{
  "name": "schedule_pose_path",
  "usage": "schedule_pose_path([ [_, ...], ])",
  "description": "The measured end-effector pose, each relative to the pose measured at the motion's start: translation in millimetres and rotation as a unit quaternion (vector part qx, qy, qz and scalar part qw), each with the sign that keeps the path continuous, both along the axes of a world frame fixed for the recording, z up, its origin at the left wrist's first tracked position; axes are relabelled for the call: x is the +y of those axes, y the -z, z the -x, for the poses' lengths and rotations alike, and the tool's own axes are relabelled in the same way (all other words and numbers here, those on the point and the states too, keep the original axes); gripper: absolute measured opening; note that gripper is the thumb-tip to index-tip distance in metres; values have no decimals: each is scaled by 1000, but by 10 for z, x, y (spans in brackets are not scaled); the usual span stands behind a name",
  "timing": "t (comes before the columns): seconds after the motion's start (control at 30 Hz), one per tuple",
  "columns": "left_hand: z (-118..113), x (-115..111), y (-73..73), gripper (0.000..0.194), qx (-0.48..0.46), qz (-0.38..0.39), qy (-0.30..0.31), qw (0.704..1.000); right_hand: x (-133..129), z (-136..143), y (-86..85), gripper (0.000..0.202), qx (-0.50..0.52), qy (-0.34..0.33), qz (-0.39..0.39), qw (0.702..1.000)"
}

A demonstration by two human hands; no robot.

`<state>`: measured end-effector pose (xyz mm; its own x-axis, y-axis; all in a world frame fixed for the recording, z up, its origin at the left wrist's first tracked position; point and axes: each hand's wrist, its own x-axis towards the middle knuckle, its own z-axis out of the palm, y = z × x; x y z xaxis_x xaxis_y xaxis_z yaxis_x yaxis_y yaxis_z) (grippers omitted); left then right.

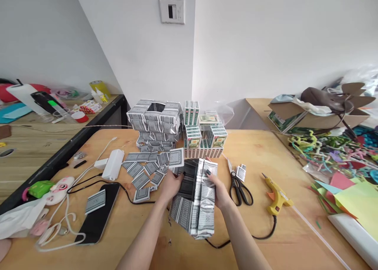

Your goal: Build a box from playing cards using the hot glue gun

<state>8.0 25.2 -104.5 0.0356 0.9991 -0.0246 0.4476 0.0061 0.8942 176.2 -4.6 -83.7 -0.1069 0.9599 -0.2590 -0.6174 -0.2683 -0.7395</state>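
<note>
In the head view, a box of patterned cards is held by its walls between the left hand and right hand, midway between the desk's side edges; whether a card by the left fingers is gripped cannot be told. Light, slick and easily creased, it is probably best taken by both sides. At the far edge, a hollow-topped stack is seen, contents hidden; beyond the far right corner, cloth is heaped on a carton.

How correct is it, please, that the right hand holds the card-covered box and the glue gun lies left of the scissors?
Not quite: the head view shows the glue gun right of the scissors; the rest stands.
</note>
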Motion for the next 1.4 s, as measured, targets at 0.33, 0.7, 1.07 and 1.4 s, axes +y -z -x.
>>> schedule_pose_path([
  [0.33, -27, -136, -472, 72, -25, -118, 85, 989, -32, 63, -3, 48, -9, 28, -11, 999],
  [0.7, -94, -295, -941, 46, 7, -139, 139, 980, -56, 105, -217, 59, -22, 36, -24, 999],
  [1.07, -96, -258, -865, 23, -92, -127, 77, 985, -80, 89, -170, 56, -4, 40, -14, 999],
  [1.4, -191, -276, -876, 25, -42, -148, 71, 986, -108, 143, -274, 61, -20, 58, -9, 998],
])
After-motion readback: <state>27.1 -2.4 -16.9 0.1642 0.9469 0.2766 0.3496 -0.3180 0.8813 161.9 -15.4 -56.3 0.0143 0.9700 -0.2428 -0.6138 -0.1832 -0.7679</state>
